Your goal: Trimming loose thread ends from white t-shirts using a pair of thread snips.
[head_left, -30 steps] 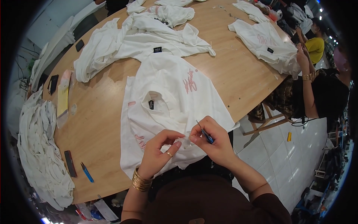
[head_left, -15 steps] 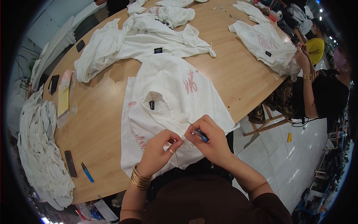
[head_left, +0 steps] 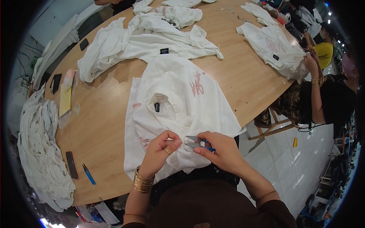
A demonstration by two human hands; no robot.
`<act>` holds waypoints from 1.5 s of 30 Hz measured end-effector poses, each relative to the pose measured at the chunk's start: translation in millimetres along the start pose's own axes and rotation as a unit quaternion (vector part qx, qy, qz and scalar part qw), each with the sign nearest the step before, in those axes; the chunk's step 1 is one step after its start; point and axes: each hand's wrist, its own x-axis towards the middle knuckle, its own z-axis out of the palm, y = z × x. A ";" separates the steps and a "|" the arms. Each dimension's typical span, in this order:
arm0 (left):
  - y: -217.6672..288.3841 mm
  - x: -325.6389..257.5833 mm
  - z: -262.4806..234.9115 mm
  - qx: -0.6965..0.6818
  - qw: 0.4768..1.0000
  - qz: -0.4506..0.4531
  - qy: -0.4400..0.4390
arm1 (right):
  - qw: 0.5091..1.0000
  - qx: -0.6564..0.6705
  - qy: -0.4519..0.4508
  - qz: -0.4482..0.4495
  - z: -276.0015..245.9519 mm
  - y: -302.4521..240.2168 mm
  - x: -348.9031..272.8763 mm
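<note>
A white shirt (head_left: 216, 108) with pink lettering and a dark neck label lies spread before me, its near part over the table edge and my lap. My left hand (head_left: 162, 150) pinches a bit of its fabric between thumb and fingertips; a thread there is too small to make out. In my right hand (head_left: 220, 150) is a pair of blue-handled thread snips (head_left: 195, 141). The blades are apart and point left at the pinched spot, close to my left fingertips.
More white shirts (head_left: 152, 38) lie heaped beyond. A white fabric pile (head_left: 45, 152) hangs over the left edge, near a black-and-red bar-shaped object (head_left: 71, 165) and another blue pair of snips (head_left: 89, 174). At right a co-worker (head_left: 323, 97) handles a white shirt (head_left: 272, 47).
My right hand has turned so the snips, earlier mostly hidden in the palm, now show spread blades at the fabric. My left hand keeps its pinch, shifted slightly.
</note>
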 end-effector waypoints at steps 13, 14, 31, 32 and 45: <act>1.7 -2.6 -1.9 0.081 0.996 -0.017 -0.019 | 0.992 -0.098 -0.003 -0.074 -2.1 -0.5 -3.9; 1.3 -2.6 -1.9 0.084 0.996 -0.016 -0.022 | 0.992 -0.096 -0.009 -0.075 -1.9 0.0 -4.2; 8.3 -4.2 0.6 0.105 0.994 -0.006 -0.030 | 0.993 -0.095 -0.045 -0.061 -5.1 -1.9 -3.4; 6.4 -4.0 0.3 0.101 0.995 -0.008 -0.022 | 0.999 -0.031 -0.024 -0.019 -4.4 -1.0 -3.9; -5.9 -7.0 -21.5 -0.025 0.999 0.031 -0.026 | 0.939 0.286 -0.067 0.179 15.3 7.5 3.8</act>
